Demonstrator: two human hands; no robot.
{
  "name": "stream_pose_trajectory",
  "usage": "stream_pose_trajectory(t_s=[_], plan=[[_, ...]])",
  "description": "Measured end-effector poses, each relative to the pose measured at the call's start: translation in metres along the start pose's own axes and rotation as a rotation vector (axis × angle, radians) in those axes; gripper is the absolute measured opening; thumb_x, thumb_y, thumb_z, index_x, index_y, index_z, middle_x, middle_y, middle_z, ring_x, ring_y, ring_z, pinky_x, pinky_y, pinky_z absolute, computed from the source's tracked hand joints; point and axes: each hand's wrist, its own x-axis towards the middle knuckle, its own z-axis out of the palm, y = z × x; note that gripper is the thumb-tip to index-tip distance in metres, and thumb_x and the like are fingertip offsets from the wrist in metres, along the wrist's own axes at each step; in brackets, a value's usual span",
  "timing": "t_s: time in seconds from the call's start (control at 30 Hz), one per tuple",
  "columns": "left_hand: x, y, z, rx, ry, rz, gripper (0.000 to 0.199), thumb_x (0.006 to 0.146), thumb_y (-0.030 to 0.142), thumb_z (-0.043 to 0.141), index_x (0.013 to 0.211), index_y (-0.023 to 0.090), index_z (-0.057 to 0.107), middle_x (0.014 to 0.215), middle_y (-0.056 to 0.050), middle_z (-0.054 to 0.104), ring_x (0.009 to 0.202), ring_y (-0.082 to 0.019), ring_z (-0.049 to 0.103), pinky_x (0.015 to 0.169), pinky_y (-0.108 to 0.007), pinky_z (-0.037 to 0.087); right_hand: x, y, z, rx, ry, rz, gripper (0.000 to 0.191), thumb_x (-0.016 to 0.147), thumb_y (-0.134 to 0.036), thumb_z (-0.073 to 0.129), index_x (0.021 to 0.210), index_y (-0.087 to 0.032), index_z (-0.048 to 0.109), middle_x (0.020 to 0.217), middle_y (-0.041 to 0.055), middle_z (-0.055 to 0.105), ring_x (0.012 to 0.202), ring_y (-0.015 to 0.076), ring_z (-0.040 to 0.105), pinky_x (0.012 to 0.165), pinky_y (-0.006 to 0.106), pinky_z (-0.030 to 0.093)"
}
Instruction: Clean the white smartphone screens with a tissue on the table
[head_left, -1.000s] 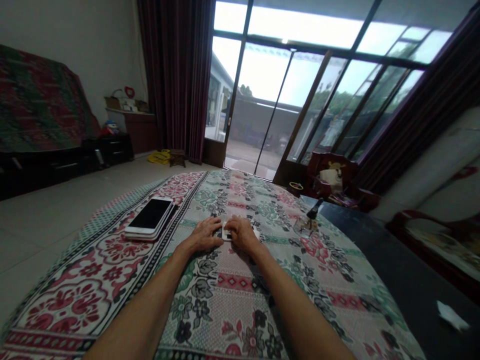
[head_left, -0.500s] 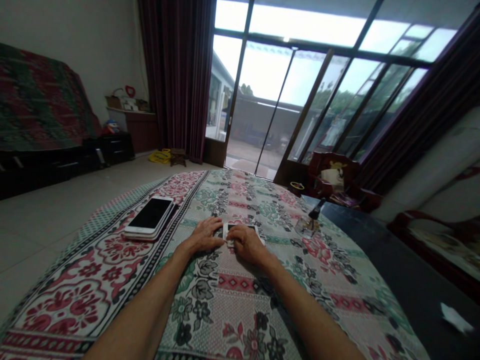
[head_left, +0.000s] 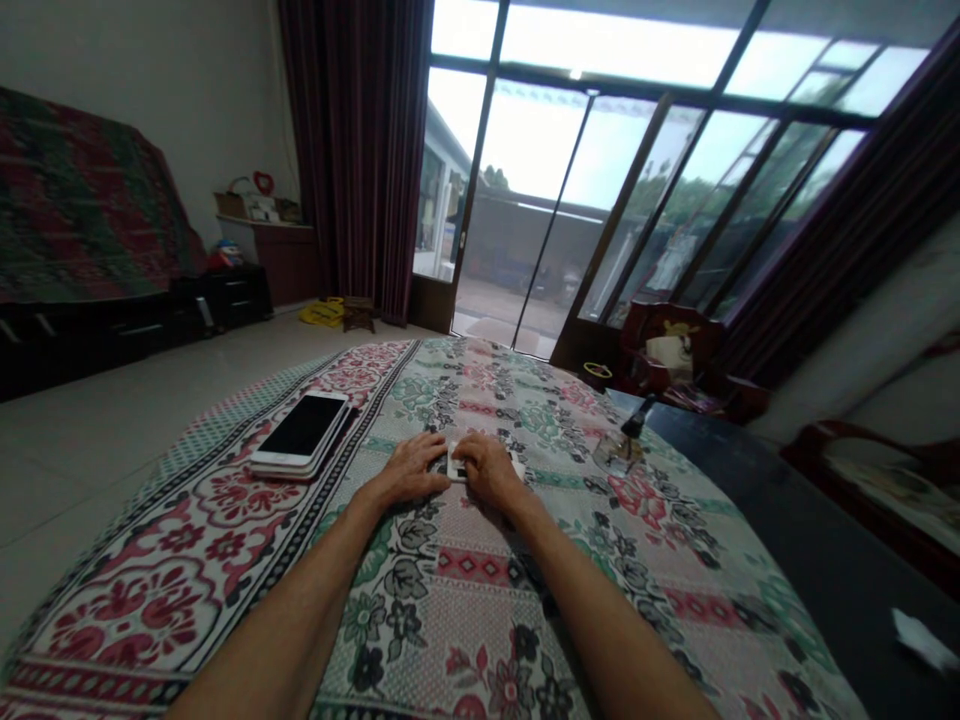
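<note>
A white phone (head_left: 454, 468) lies on the patterned tablecloth (head_left: 480, 620), mostly covered by my right hand (head_left: 487, 470). The fingers of my right hand are bent over the phone's top face; whether they grip it is hidden. My left hand (head_left: 411, 468) rests on the cloth at the phone's left edge, thumb and fingers apart around that end, with nothing held. Off to the left, a stack of phones (head_left: 304, 432) lies on the cloth, the top one white-framed with a dark screen.
A clear glass container (head_left: 616, 453) with a black top stands right of my hands. Beyond the cloth's right side is a dark surface (head_left: 720, 450) bearing a crumpled white piece (head_left: 924, 640). A carved wooden chair (head_left: 667, 345) stands behind, near the glass doors.
My right hand has shifted slightly up over the phone, its fingers now farther forward across it. My left hand has stayed in place.
</note>
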Motion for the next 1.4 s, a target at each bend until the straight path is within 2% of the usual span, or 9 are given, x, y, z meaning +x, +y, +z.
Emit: stream_pose_trajectory(t_s=[0.1, 0.2, 0.3, 0.43, 0.6, 0.9, 1.13, 1.27, 1.4], plan=[[-0.001, 0.003, -0.003, 0.0, -0.016, -0.003, 0.053, 0.079, 0.031, 0.065, 0.129, 0.017, 0.058, 0.148, -0.013, 0.043, 0.138, -0.032, 0.034, 0.115, -0.048, 0.024, -0.01, -0.005, -0.002, 0.041, 0.013, -0.061, 0.034, 0.071, 0.006, 0.048, 0.085, -0.014, 0.071, 0.09, 0.0083, 0.069, 0.091, 0.0189, 0.06, 0.086, 0.03, 0.046], [-0.001, 0.004, -0.004, -0.004, -0.014, -0.009, 0.053, 0.078, 0.032, 0.066, 0.129, 0.02, 0.058, 0.148, -0.01, 0.044, 0.138, -0.032, 0.034, 0.115, -0.047, 0.025, -0.019, -0.011, -0.006, 0.067, 0.012, -0.092, 0.033, 0.073, 0.005, 0.047, 0.086, -0.014, 0.071, 0.091, 0.0086, 0.069, 0.091, 0.0189, 0.059, 0.086, 0.03, 0.047], [-0.001, 0.004, -0.003, -0.003, -0.002, -0.015, 0.055, 0.077, 0.032, 0.067, 0.131, 0.023, 0.057, 0.148, -0.008, 0.045, 0.139, -0.032, 0.034, 0.115, -0.045, 0.025, -0.028, -0.016, -0.01, 0.083, -0.003, -0.102, 0.033, 0.075, 0.004, 0.048, 0.088, -0.015, 0.071, 0.095, 0.008, 0.069, 0.092, 0.0185, 0.06, 0.087, 0.031, 0.047], [0.0, 0.001, 0.0, 0.005, -0.005, -0.016, 0.057, 0.079, 0.034, 0.066, 0.133, 0.019, 0.055, 0.149, -0.012, 0.043, 0.139, -0.032, 0.034, 0.115, -0.046, 0.024, -0.032, -0.016, -0.012, 0.078, -0.02, -0.095, 0.034, 0.074, 0.002, 0.049, 0.089, -0.017, 0.073, 0.099, 0.0072, 0.07, 0.095, 0.0185, 0.06, 0.088, 0.031, 0.046], [0.0, 0.0, 0.0, 0.028, 0.004, -0.004, 0.056, 0.078, 0.033, 0.067, 0.132, 0.024, 0.055, 0.148, -0.009, 0.045, 0.138, -0.029, 0.035, 0.115, -0.046, 0.025, -0.019, -0.006, -0.011, 0.053, -0.039, -0.049, 0.034, 0.072, 0.004, 0.048, 0.086, -0.016, 0.072, 0.092, 0.0071, 0.07, 0.091, 0.0174, 0.061, 0.086, 0.029, 0.046], [-0.001, 0.002, -0.001, 0.0, 0.025, 0.009, 0.054, 0.077, 0.031, 0.066, 0.13, 0.024, 0.057, 0.147, -0.008, 0.046, 0.138, -0.031, 0.036, 0.115, -0.047, 0.027, 0.008, -0.001, -0.007, -0.076, -0.075, 0.111, 0.028, 0.076, 0.0, 0.05, 0.086, -0.013, 0.073, 0.09, 0.0094, 0.069, 0.086, 0.0186, 0.061, 0.084, 0.029, 0.045], [-0.002, 0.002, -0.001, 0.015, 0.028, 0.012, 0.05, 0.079, 0.035, 0.065, 0.127, 0.024, 0.06, 0.146, -0.007, 0.047, 0.138, -0.031, 0.037, 0.115, -0.047, 0.027, -0.016, -0.013, -0.007, 0.034, -0.052, -0.086, 0.031, 0.075, 0.003, 0.048, 0.087, -0.014, 0.071, 0.093, 0.0079, 0.069, 0.094, 0.0183, 0.058, 0.089, 0.03, 0.044], [-0.002, 0.003, 0.001, 0.005, 0.05, 0.0, 0.054, 0.079, 0.035, 0.063, 0.131, 0.021, 0.056, 0.147, -0.009, 0.047, 0.138, -0.031, 0.037, 0.115, -0.048, 0.027, -0.03, -0.02, -0.012, 0.071, -0.072, -0.087, 0.031, 0.076, 0.002, 0.05, 0.089, -0.016, 0.072, 0.098, 0.0072, 0.068, 0.094, 0.0178, 0.058, 0.088, 0.029, 0.044], [0.0, 0.005, 0.002, 0.029, 0.047, -0.005, 0.061, 0.078, 0.033, 0.06, 0.136, 0.016, 0.051, 0.147, -0.013, 0.045, 0.138, -0.033, 0.036, 0.115, -0.049, 0.027, -0.034, -0.022, -0.012, 0.087, -0.026, -0.057, 0.029, 0.078, 0.001, 0.051, 0.09, -0.016, 0.072, 0.099, 0.0068, 0.068, 0.094, 0.0177, 0.057, 0.088, 0.03, 0.043]])
